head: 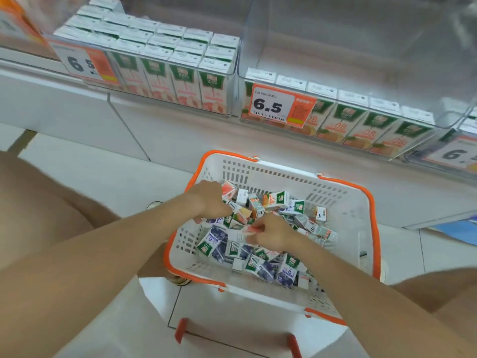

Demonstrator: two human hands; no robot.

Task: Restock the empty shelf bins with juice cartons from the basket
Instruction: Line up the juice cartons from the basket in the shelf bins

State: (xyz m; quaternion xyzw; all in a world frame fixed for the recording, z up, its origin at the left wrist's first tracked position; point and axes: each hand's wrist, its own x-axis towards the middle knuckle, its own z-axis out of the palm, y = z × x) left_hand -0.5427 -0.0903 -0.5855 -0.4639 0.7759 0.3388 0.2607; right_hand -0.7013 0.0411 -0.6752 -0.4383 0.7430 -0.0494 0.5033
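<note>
Tiles of pale white floor [103,177] carried a white slotted plastic basket with an orange rim [371,202], just below the shelf's clear plastic bins [361,60]. Small loose juice cartons [278,200] covered its bottom. At the far-left wall the left hand [209,200] curled its fingers round a peach-pink carton [228,189]. Mid-basket, the right hand [273,235] pinched a pink-and-white carton [247,229]. Open floor lay left of the basket, and the middle bin had room behind its single front row.

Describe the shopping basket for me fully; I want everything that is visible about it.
The basket is white plastic with slotted walls and an orange rim; a red-orange handle lies folded down at its near end. It stands on the pale floor below the shelf bins, partly filled with jumbled juice cartons. The left hand and right hand reach inside, each holding a carton.
</note>
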